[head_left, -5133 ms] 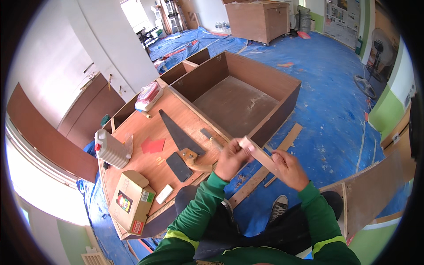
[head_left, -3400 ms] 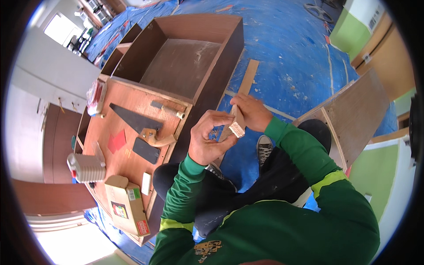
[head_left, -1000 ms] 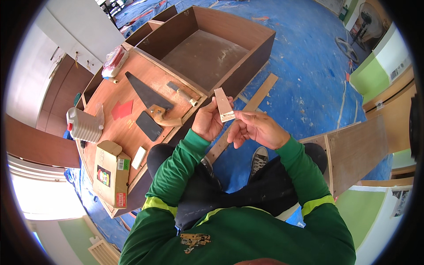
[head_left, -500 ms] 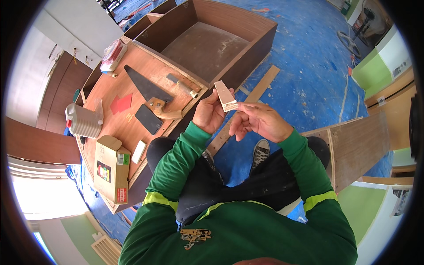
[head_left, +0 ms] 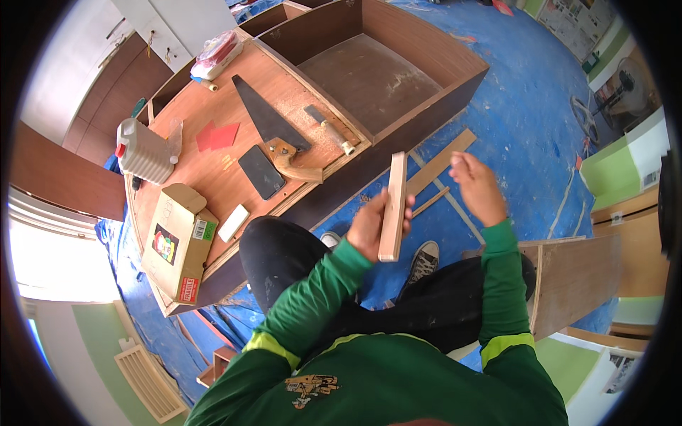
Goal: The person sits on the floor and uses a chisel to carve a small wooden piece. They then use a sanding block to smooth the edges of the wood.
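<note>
A short strip of wood is gripped in my left hand, tilted on its edge above my knees, its plain face toward me. To the right, my right hand is raised apart from the wood, fingers curled in with nothing visible in them. On the worktop to the left lie a handsaw with a wooden handle, a flat-bladed tool with a light handle, a black phone, red paper pieces and a small white block.
A brown open cabinet adjoins the worktop. A cardboard box and a pale plastic jug stand at its left side. Wooden slats lie on the blue floor sheet. A wooden panel is at my right.
My left hand has turned the wood strip, so its length shows, and lowered it toward me. My right hand has come off its end, moved right and curled up. The view has shifted.
</note>
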{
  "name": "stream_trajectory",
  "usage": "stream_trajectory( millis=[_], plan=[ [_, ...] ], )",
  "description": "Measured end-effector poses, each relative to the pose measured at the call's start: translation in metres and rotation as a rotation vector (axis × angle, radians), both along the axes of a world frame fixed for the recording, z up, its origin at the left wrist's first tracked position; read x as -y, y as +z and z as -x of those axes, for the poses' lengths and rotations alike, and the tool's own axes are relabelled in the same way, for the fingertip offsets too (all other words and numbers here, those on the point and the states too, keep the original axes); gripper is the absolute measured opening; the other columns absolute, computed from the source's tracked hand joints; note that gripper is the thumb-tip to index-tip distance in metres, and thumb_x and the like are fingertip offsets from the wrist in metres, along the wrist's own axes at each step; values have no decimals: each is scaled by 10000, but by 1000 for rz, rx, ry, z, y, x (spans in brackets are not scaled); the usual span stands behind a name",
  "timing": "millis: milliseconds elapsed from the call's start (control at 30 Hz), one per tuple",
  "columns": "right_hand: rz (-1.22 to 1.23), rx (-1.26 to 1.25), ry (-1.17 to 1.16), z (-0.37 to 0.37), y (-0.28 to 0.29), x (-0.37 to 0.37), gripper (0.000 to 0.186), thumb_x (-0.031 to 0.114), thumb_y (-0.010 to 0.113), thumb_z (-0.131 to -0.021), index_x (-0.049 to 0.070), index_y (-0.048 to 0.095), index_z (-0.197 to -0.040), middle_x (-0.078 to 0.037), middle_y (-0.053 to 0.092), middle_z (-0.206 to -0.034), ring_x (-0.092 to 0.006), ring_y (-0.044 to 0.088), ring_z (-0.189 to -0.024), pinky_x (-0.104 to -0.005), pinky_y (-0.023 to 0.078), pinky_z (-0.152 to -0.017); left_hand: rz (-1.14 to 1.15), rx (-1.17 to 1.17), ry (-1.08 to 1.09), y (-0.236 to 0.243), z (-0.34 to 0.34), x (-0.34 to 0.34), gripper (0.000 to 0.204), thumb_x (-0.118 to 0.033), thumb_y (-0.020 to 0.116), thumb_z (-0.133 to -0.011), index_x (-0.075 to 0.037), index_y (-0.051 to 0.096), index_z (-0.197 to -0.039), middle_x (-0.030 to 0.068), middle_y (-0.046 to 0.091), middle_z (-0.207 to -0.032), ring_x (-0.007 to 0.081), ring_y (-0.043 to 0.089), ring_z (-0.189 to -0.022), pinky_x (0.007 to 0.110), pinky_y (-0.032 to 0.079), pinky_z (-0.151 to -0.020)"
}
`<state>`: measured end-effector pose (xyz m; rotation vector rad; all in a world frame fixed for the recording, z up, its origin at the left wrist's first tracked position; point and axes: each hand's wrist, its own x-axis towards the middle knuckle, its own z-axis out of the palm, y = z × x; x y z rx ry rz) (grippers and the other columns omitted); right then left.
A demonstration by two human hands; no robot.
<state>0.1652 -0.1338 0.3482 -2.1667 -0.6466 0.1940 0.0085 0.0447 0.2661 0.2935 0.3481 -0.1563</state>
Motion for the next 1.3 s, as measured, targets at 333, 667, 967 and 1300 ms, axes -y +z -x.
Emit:
stream_trajectory(
  millis=[333, 667, 967, 1300],
  plan=[
    [302, 406, 336, 2, -86, -249, 464, 336, 634, -1026, -27, 587, -1311, -295, 570, -1313, -468, 589, -1212, -567, 478, -1048, -192, -408, -30, -123, 23, 30, 336, -280, 440, -1121, 22, 581, -1164, 134, 631, -967, 232, 642, -797, 355, 598, -736],
    [-35, 183, 19, 25, -90, -132, 318, 230, 564, -1047, -49, 528, -1195, -147, 627, -830, -244, 628, -691, -409, 535, -658, -81, -490, 169, -204, -5, 17, 274, -189, 547, -1070, 38, 530, -1223, 136, 617, -965, 256, 644, -807, 390, 613, -755],
    [433, -183, -64, 128, -177, 19, 524, 294, 550, -1071, 3, 494, -1503, -215, 727, -1117, -378, 718, -1035, -484, 541, -910, -129, -718, 105, -243, -28, 27, 138, -174, 558, -1023, -64, 631, -1064, 124, 636, -861, 259, 633, -688, 379, 554, -582],
    [748, -51, 343, 154, -169, 6, 387, 238, 516, -1050, -2, 649, -1323, -296, 601, -1404, -480, 677, -1119, -537, 528, -993, -256, -872, -79, -226, 1, 18, 247, -291, 427, -1039, -148, 611, -954, 53, 477, -714, 158, 432, -567, 291, 319, -489]
  ],
)
